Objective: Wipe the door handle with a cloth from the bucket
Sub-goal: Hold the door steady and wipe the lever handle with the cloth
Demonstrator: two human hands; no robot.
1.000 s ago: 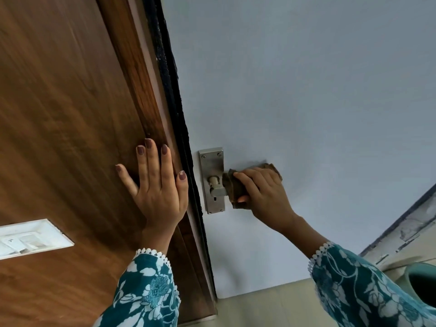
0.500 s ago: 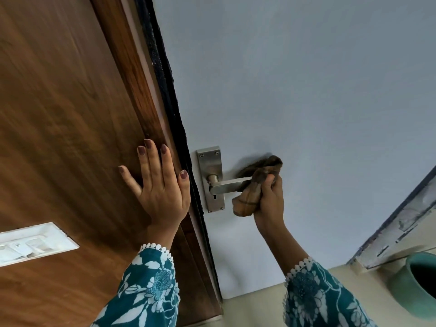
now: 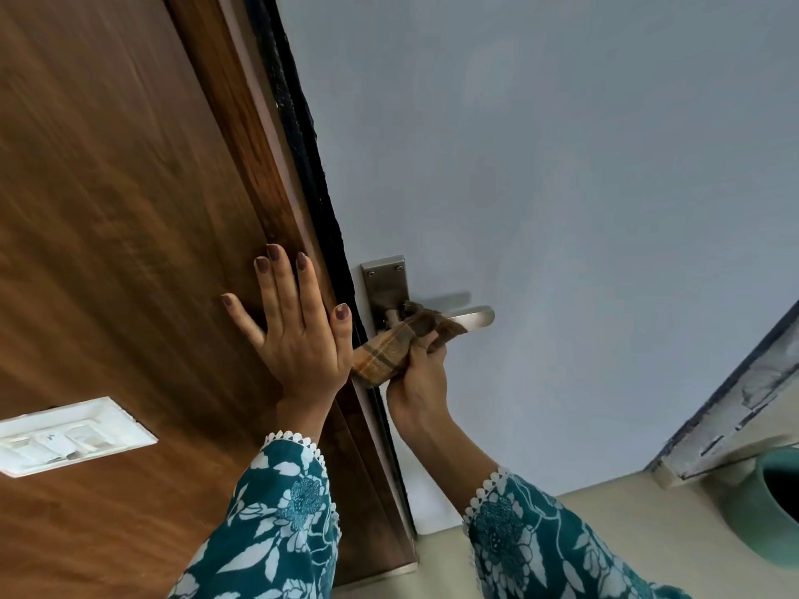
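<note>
Now my right hand has slid back along the door handle toward its root: a second ago it was clenched over the lever near the backplate, half a second ago it had drawn the cloth out to the lever's tip, and at this moment the cloth is bunched against the neck where the lever meets the backplate. The free end of the lever shows bare and shiny to the right of the cloth. I judge that one pass out and one pass back are done, so the lever has been covered and the wiping is well along; the neck and the plate seem to be what is left.

My right fingers are clenched on the checked brown cloth from below. My left hand lies flat and released, its fingers spread on the brown wooden frame just beside the door's edge, holding nothing and bracing as before.

Much is hidden. The cloth covers the neck of the handle, so I cannot tell how firmly it presses there. My left hand hides part of the cloth's lower corner. The teal bucket is cut off at the right edge, its inside unseen. The white switch plate at the left is blurred.
</note>
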